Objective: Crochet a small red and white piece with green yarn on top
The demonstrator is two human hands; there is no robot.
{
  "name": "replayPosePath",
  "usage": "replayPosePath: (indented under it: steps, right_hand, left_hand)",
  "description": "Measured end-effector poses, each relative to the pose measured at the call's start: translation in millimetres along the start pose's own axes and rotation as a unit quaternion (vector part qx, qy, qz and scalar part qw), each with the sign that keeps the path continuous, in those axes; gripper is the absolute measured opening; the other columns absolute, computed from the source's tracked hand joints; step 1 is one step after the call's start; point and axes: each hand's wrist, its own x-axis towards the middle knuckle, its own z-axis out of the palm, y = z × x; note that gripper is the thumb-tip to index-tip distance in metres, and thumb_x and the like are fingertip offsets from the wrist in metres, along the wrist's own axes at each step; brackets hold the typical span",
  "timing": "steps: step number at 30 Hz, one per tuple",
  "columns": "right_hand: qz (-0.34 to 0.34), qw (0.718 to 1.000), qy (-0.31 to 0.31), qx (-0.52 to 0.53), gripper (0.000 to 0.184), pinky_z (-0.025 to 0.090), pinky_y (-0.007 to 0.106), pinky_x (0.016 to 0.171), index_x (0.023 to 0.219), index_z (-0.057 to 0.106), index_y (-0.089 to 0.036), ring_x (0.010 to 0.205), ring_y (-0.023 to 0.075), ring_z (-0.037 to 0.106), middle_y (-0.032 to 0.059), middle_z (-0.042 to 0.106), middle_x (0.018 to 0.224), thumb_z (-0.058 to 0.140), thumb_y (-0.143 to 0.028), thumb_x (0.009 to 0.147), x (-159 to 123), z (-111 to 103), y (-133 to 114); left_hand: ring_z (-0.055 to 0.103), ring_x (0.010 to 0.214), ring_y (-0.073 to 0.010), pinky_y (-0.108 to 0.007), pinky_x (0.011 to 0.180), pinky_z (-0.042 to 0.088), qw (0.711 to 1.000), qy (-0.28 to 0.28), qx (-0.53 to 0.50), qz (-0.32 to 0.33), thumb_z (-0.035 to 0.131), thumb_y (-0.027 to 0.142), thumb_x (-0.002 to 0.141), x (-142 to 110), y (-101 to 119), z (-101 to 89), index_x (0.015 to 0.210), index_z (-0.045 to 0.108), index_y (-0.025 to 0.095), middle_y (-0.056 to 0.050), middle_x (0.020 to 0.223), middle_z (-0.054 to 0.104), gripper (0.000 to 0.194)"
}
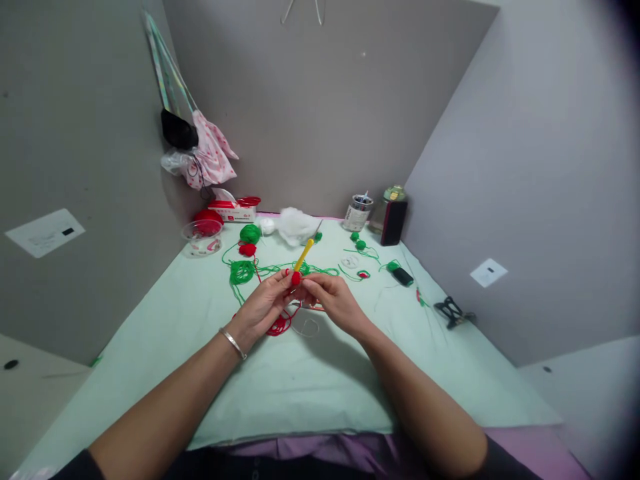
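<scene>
In the head view, my left hand (265, 303) pinches a small round red crochet piece (296, 279) between thumb and fingertips. A bit of red yarn passes over its index finger. Close on the other side, my right hand (331, 297) has its thumb and index finger closed on red yarn at the edge of the piece; the fingertips partly hide it. A yellow-handled crochet hook (304, 255) slants up behind the piece, its thin metal end pointing away from me. Below the hands lies a loose coil of red yarn (279, 325) on the pale green cloth (300, 393).
Green yarn (243, 272), a green ball (250, 234) and white stuffing (296, 227) lie beyond my hands. At left stands a clear tub (203, 247). A tin (358, 213), a dark phone (394, 223) and a black claw clip (453, 312) are to the right.
</scene>
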Motion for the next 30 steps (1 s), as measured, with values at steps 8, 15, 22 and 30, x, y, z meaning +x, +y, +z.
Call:
replayPosePath:
  steps: [8,15,22,30]
  right_hand:
    - [0.029,0.999,0.019,0.020,0.039,0.040,0.027,0.055,0.066,0.065,-0.019,0.054,0.0118,0.049,-0.0024,0.057,0.058,0.072,-0.052,0.085,1.9,-6.1,-0.5]
    - [0.060,0.995,0.054,0.058,0.034,0.029,0.027,0.051,0.055,0.058,-0.021,0.049,0.0103,0.039,-0.0042,0.050,0.050,0.070,-0.042,0.078,7.8,-0.2,14.3]
    - [0.060,0.983,0.106,0.135,0.031,0.031,0.026,0.055,0.059,0.064,-0.019,0.057,0.0098,0.040,-0.0027,0.055,0.060,0.078,-0.041,0.075,12.7,-11.8,15.4]
    - [0.097,0.959,0.029,0.265,0.046,0.028,0.021,0.045,0.066,0.055,-0.021,0.052,0.0080,0.035,-0.0033,0.055,0.064,0.081,-0.058,0.074,12.7,2.6,17.2]
  left_hand:
    - [0.076,0.074,-0.0127,-0.022,0.073,0.065,1.000,0.009,-0.018,-0.023,0.077,0.007,0.092,-4.7,2.7,-4.9,0.091,0.067,0.016,-0.001,0.082,0.075,0.013]
    - [0.074,0.069,-0.0105,-0.019,0.074,0.065,0.999,0.013,-0.022,-0.020,0.071,0.003,0.094,-0.3,-4.0,-9.4,0.094,0.072,0.011,-0.004,0.080,0.074,0.008]
    - [0.071,0.072,-0.0104,-0.020,0.075,0.063,1.000,-0.003,-0.013,-0.002,0.078,0.007,0.090,-3.6,2.5,-10.2,0.091,0.073,0.013,-0.002,0.081,0.073,0.007]
    - [0.070,0.080,-0.0152,-0.025,0.079,0.059,0.997,-0.037,0.061,0.001,0.088,0.021,0.079,-3.5,-8.2,-5.8,0.083,0.069,0.015,-0.005,0.090,0.075,0.020]
